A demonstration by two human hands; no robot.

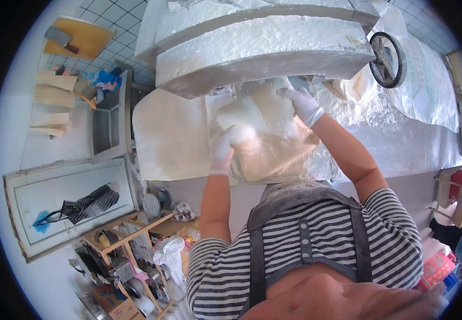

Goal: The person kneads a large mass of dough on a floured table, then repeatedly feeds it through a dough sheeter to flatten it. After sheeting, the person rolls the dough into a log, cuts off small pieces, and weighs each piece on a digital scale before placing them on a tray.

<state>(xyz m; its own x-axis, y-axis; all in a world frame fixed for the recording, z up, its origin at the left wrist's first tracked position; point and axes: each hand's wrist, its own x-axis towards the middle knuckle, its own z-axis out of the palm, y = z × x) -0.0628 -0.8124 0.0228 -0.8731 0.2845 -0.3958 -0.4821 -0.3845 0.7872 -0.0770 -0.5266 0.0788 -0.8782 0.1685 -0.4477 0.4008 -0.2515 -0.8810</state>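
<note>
Below a large metal machine (263, 52), a pale sheet of what looks like dough (275, 100) lies on a worktop dusted with white powder. My left hand (237, 140), in a white glove, rests on or just above the sheet's near left part; motion blur hides its fingers. My right hand (301, 104), also white-gloved, is at the sheet's right side close under the machine's front edge, its fingers stretched toward the sheet. Whether either hand grips the sheet cannot be made out. A smooth cream-coloured board or sheet (171, 136) lies left of my left hand.
A black handwheel (387, 60) juts from the machine's right side. Clear plastic film (427, 88) covers the right back of the worktop. A metal sink (112, 124) stands at the left, and a wooden rack (134, 240) with pans and a grater is at the lower left.
</note>
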